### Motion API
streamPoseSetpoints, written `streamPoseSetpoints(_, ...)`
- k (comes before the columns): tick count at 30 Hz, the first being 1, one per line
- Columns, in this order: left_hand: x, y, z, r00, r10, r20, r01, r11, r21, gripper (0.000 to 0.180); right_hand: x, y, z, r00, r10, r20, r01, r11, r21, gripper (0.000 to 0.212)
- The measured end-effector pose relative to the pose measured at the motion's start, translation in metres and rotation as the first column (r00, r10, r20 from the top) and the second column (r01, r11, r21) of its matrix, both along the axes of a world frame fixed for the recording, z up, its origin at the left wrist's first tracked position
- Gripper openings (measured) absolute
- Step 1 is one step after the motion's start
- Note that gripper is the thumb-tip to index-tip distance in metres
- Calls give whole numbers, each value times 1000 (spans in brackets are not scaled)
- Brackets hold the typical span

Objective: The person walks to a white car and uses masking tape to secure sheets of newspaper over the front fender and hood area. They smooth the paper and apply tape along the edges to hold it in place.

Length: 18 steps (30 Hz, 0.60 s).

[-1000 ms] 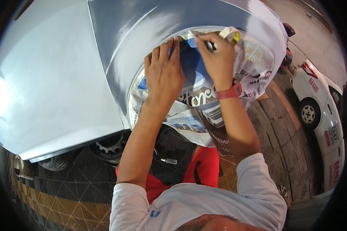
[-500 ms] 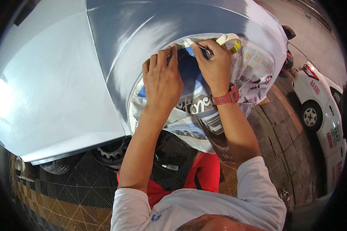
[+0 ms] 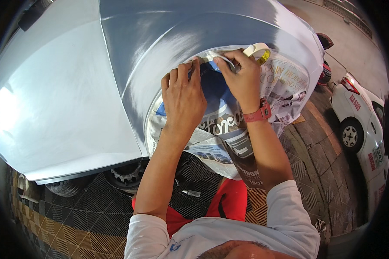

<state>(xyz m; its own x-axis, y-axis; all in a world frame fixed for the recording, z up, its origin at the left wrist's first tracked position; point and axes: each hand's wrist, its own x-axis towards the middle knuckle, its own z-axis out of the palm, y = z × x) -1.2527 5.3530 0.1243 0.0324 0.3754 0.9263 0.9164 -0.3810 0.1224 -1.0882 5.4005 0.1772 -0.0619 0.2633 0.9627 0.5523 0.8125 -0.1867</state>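
Sheets of newspaper (image 3: 220,114) cover the wheel arch of a grey-and-white car body (image 3: 155,32). Pale masking tape borders their upper curved edge. Against that edge rest the fingertips of my left hand (image 3: 183,97), fingers a little bent and thumb apart. Beside it, my right hand (image 3: 242,80) pinches a loose strip of masking tape (image 3: 224,59) between thumb and fingers. The roll of masking tape (image 3: 258,48) sits by the knuckles of that hand, its yellow inner core showing. What lies under my left fingertips is hidden.
A small clear bottle (image 3: 191,193) lies on the dark, ridged floor tiles (image 3: 86,216) below. Part of a wheel (image 3: 124,176) shows under the car's lower edge. To the right, a white car (image 3: 361,129) stands on the paving (image 3: 320,168).
The tape strip at my right fingers stands out more from the edge now. My left hand stays at the arch edge, its fingers slightly shifted. The whole view has moved slightly.
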Motion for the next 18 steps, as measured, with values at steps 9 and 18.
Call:
streamPoseSetpoints(9, 3, 0, 3, 1000, -2, 7, 1, 1000, 25, 42, 6, 15, 13, 995, -94, -40, 87, 984, -153, 22)
streamPoseSetpoints(18, 6, 5, 7, 1000, -1, -8, 2, 999, 53, 43, 10, 20, 17, 997, -16, -77, -3, 970, -242, 21)
